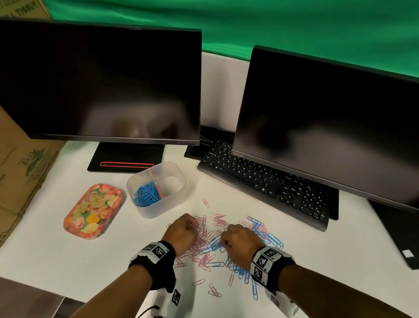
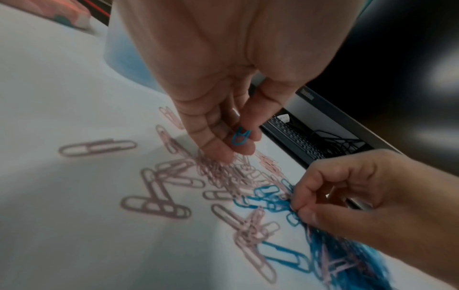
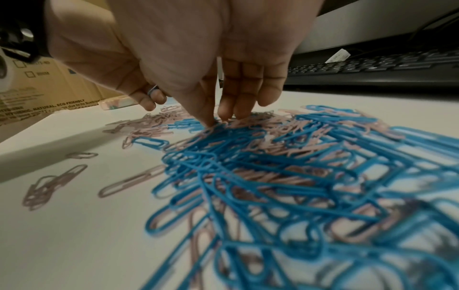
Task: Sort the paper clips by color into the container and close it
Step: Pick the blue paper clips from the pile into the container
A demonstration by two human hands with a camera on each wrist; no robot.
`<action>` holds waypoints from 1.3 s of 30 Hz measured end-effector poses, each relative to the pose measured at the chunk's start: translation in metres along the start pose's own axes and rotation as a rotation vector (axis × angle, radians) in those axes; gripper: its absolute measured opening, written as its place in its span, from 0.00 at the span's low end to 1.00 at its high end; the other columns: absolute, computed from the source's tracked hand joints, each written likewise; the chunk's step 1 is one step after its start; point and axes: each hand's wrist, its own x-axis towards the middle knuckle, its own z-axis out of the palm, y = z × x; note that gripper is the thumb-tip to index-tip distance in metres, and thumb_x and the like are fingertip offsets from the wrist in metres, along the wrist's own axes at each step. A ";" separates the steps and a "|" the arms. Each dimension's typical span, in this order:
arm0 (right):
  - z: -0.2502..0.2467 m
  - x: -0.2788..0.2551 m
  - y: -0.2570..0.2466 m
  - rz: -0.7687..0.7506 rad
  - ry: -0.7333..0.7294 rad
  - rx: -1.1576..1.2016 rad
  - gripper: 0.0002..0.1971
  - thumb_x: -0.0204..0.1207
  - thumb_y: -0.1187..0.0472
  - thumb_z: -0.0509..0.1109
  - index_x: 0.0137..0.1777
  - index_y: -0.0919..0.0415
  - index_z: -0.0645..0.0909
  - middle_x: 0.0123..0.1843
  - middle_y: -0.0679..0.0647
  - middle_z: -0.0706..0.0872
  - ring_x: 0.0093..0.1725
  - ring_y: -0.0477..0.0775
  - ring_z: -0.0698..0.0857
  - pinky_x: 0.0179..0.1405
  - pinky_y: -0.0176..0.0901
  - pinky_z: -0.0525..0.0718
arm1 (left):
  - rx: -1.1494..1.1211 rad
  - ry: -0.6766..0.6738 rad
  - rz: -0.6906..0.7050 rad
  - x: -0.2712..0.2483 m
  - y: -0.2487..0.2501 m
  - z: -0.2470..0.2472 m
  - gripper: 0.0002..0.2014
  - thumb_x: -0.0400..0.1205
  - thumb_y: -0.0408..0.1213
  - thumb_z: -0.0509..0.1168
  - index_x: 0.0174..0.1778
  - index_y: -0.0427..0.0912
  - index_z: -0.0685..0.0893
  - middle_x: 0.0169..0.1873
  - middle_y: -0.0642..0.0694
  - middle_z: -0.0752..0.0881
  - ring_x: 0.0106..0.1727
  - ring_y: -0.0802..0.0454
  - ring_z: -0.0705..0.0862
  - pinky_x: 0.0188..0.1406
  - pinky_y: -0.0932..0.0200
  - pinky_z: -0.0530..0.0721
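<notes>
A heap of pink and blue paper clips [image 1: 225, 248] lies on the white table in front of me. My left hand [image 1: 192, 226] hovers over the heap's left side and pinches one blue clip [image 2: 239, 137] between thumb and fingers. My right hand [image 1: 226, 242] reaches down into the middle of the heap; its thumb and forefinger [image 2: 308, 213] pinch a blue clip in the tangle [image 3: 273, 157]. The translucent container [image 1: 178, 184] stands behind the heap, open, with blue clips [image 1: 147, 194] in its left compartment beside an orange divider. Its right compartment looks empty.
The floral lid [image 1: 93, 210] lies left of the container. A black keyboard [image 1: 267, 179] and two dark monitors [image 1: 97, 87] stand behind and to the right. Cardboard boxes [image 1: 3, 162] border the table's left edge. Loose pink clips [image 1: 214, 292] lie near the front.
</notes>
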 end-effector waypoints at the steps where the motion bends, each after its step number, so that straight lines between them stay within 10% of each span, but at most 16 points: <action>1: -0.001 -0.001 0.000 0.013 -0.008 -0.019 0.12 0.78 0.67 0.60 0.55 0.58 0.82 0.56 0.57 0.82 0.56 0.60 0.79 0.50 0.45 0.75 | -0.075 -0.016 -0.035 -0.001 0.002 0.002 0.09 0.72 0.25 0.58 0.39 0.44 0.76 0.27 0.43 0.80 0.26 0.47 0.78 0.32 0.58 0.75; 5: -0.006 -0.002 0.001 0.037 -0.011 -0.085 0.12 0.78 0.64 0.60 0.58 0.57 0.81 0.58 0.56 0.81 0.59 0.60 0.79 0.57 0.47 0.76 | -0.084 -0.047 -0.059 -0.001 0.006 0.012 0.10 0.74 0.24 0.57 0.33 0.43 0.75 0.25 0.45 0.76 0.25 0.50 0.74 0.29 0.60 0.70; 13: -0.002 0.009 -0.012 -0.006 -0.039 -0.188 0.15 0.80 0.57 0.61 0.64 0.58 0.81 0.63 0.59 0.80 0.64 0.62 0.77 0.64 0.53 0.76 | 0.666 -0.015 0.199 0.000 0.010 0.032 0.05 0.79 0.40 0.65 0.46 0.46 0.85 0.46 0.46 0.87 0.48 0.44 0.85 0.47 0.56 0.82; 30: -0.001 0.001 0.009 -0.014 0.025 0.022 0.13 0.80 0.62 0.58 0.53 0.61 0.84 0.53 0.58 0.85 0.54 0.60 0.81 0.56 0.51 0.80 | 0.770 -0.013 0.285 0.008 0.008 0.031 0.11 0.79 0.36 0.61 0.56 0.50 0.80 0.56 0.48 0.82 0.56 0.45 0.83 0.53 0.54 0.80; 39: -0.011 -0.005 0.023 0.209 0.132 0.452 0.11 0.77 0.64 0.64 0.54 0.56 0.86 0.41 0.49 0.89 0.41 0.47 0.84 0.43 0.31 0.76 | 0.851 -0.069 0.289 0.013 0.011 0.044 0.06 0.81 0.39 0.61 0.50 0.45 0.82 0.53 0.45 0.81 0.52 0.42 0.84 0.50 0.51 0.82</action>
